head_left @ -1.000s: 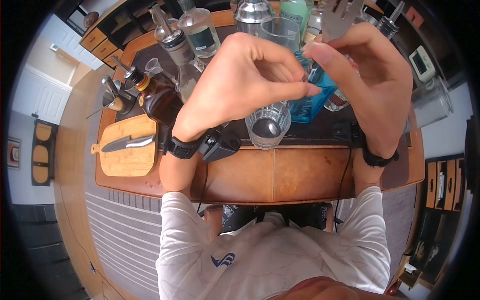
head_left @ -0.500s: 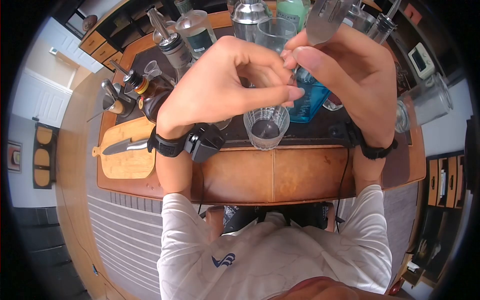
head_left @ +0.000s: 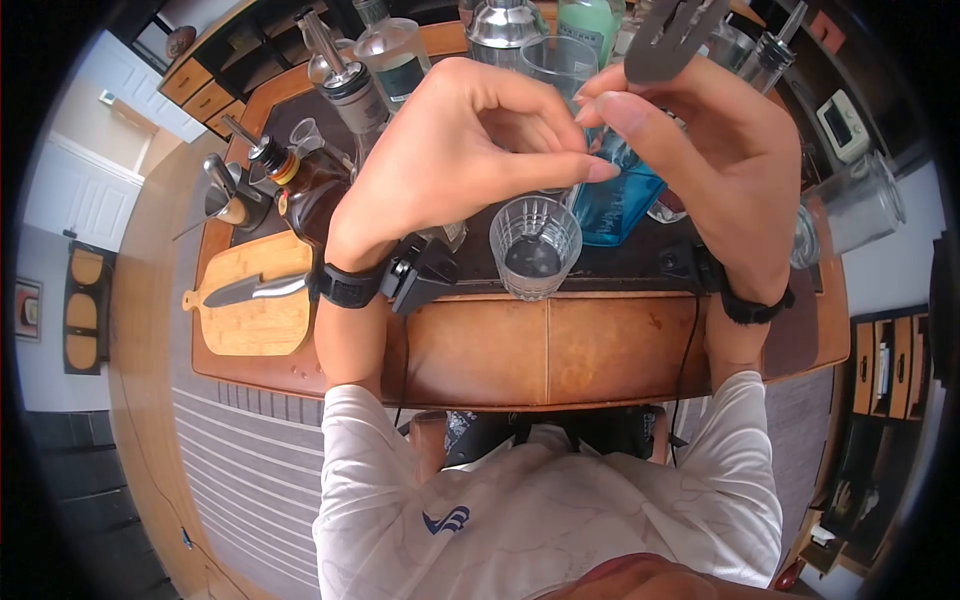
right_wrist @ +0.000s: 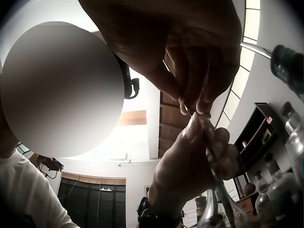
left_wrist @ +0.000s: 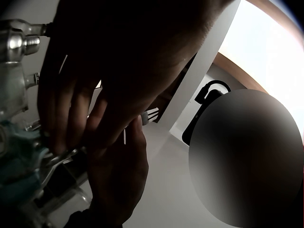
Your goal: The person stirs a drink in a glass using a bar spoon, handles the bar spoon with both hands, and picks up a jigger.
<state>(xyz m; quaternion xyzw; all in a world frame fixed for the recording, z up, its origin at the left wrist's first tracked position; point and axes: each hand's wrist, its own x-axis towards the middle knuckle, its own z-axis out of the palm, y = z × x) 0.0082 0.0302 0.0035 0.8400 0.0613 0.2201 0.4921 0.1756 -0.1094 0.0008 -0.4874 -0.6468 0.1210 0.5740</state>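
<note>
Tines of a metal fork-ended utensil point(head_left: 672, 42) rise above the right hand point(head_left: 725, 160), whose thumb and fingertips pinch its slim shaft. Beside it the left hand point(head_left: 450, 165) has its thumb and fingers bent together around the shaft, close to the right fingertips. In the right wrist view the left hand point(right_wrist: 183, 166) is below the right hand point(right_wrist: 194, 52), their fingertips nearly meeting at the shaft. The tines point(left_wrist: 151, 115) also show in the left wrist view. Below the hands stands a cut-glass tumbler point(head_left: 535, 248); the utensil's lower end is hidden.
A blue bottle point(head_left: 615, 205) stands just right of the tumbler, a tall glass point(head_left: 560, 62) and metal shaker point(head_left: 502, 38) behind. On the left are a brown bottle point(head_left: 315, 195) and a cutting board point(head_left: 255, 325) bearing a knife point(head_left: 235, 291). A clear jar point(head_left: 865, 205) is at right.
Both hands first shifted a little left, then the fork tines swung back to the right and turned to a different angle. The tumbler shows more clearly below the left hand.
</note>
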